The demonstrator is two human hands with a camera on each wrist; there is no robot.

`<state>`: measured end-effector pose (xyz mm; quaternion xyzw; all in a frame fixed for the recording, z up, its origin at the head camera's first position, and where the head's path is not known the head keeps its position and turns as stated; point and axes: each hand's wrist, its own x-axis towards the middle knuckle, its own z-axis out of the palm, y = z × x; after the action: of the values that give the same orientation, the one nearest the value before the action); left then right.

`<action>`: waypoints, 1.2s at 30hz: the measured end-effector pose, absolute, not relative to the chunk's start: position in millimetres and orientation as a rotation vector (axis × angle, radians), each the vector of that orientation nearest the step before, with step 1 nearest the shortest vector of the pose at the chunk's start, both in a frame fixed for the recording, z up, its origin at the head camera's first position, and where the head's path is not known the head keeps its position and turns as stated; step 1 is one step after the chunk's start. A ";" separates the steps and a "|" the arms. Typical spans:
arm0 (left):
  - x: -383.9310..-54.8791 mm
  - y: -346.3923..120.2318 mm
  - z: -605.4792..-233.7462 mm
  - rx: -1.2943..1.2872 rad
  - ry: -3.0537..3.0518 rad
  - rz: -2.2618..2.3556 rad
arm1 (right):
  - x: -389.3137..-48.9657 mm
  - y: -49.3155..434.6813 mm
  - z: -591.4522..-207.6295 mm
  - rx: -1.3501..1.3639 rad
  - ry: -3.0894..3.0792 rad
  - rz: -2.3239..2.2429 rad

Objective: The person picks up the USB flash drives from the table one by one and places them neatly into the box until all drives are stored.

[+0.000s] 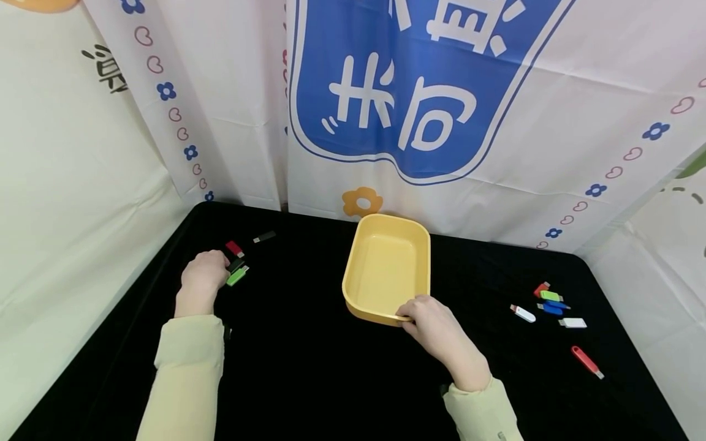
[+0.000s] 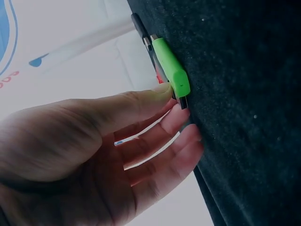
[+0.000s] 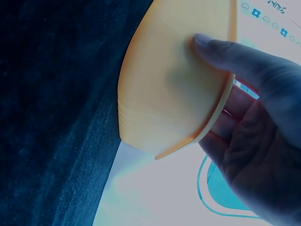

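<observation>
My left hand (image 1: 204, 271) is at the left of the table, thumb and fingertips pinching a black USB stick (image 2: 183, 102) that is mostly hidden. Right beside it lies a green USB stick (image 1: 237, 277); in the left wrist view this green stick (image 2: 170, 63) partly covers the black one. A red USB stick (image 1: 234, 248) and a dark grey one (image 1: 265, 237) lie just beyond. At the table's middle, my right hand (image 1: 438, 327) grips the near right corner of a yellow tray (image 1: 349, 269). The right wrist view shows the thumb on the tray's outer wall (image 3: 164, 94), fingers over the rim.
On the right lie several more USB sticks: a white one (image 1: 523, 313), another white one (image 1: 573, 323), blue ones (image 1: 550, 308), a green one (image 1: 550, 296) and a red one (image 1: 587, 361). A printed curtain (image 1: 331, 177) hangs behind the black table (image 1: 309, 380).
</observation>
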<state>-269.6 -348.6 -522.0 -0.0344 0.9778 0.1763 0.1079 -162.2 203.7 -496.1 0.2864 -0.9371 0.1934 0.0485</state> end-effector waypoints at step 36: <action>-279.5 -320.2 -524.8 0.032 3.025 0.750 | -179.4 211.8 -530.4 0.820 -2.881 0.426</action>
<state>-279.5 -320.2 -524.8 0.0102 0.9705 0.2407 0.0123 -179.4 211.8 -530.4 0.2706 -0.9506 0.1405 0.0580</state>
